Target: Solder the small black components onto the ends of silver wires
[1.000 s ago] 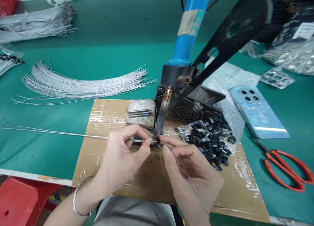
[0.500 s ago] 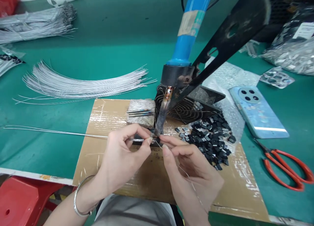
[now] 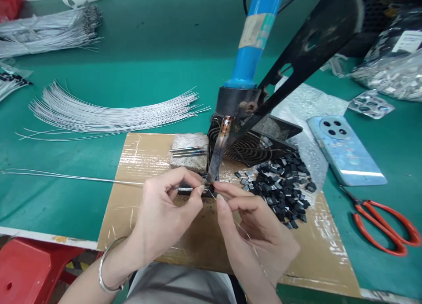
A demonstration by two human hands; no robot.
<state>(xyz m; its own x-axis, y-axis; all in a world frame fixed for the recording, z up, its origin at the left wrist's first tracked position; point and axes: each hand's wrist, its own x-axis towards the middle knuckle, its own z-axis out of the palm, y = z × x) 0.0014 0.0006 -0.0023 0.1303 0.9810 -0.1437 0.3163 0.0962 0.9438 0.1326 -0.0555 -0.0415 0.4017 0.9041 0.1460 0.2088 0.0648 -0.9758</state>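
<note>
Under the tip of a blue-handled soldering iron, held in a black stand, both hands meet. My left hand pinches thin white wires, which trail off to the left across the mat. Thumb and fingers of my right hand close on a strand of solder wire; its front end reaches toward the iron's tip and the rest runs down over the palm. My left fingertips hide most of the joint at the tip.
A cardboard sheet lies beneath, bearing a wrapped block with metal rods, a fan and a pile of small black pieces. A wire bundle lies left; a phone and red-handled scissors lie right.
The right hand and its solder wire have shifted very slightly left. My left hand keeps its pinch at the iron's tip.
</note>
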